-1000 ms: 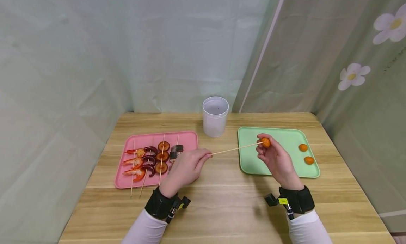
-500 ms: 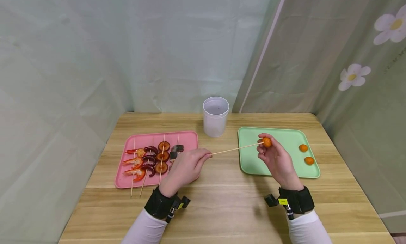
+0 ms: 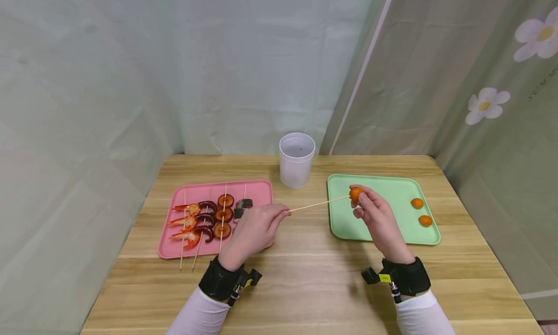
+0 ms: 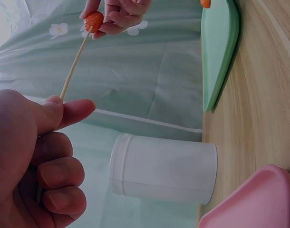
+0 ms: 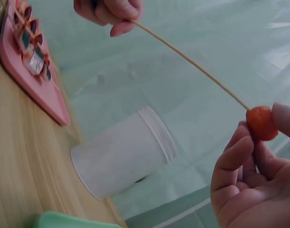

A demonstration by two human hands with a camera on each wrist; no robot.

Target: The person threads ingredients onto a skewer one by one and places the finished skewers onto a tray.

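Note:
My left hand (image 3: 257,228) pinches a thin wooden skewer (image 3: 320,205) between thumb and forefinger, its other fingers curled in. Over the green tray (image 3: 344,228), my right hand (image 3: 381,221) holds a round orange food ball (image 3: 356,194) by thumb and fingertips. The skewer's far end meets the left side of that ball, and the right wrist view shows the skewer (image 5: 192,64) bowed slightly where it runs to the ball (image 5: 262,123). How deep the tip sits is hidden inside the ball. Two similar orange balls (image 3: 417,203) lie at the tray's right end.
At left, a pink tray (image 3: 257,190) bears skewers of shrimp (image 3: 187,222), tentacle-like pieces (image 3: 206,220), round brown slices (image 3: 224,214) and dark-skinned pieces (image 3: 242,207), the last partly behind my left hand. A white plastic tub (image 3: 295,168) stands between the trays near the table's back edge.
My right hand has shifted slightly left with the orange ball, bringing it nearer my left hand, and less of the skewer shows between them. The left hand has stayed put.

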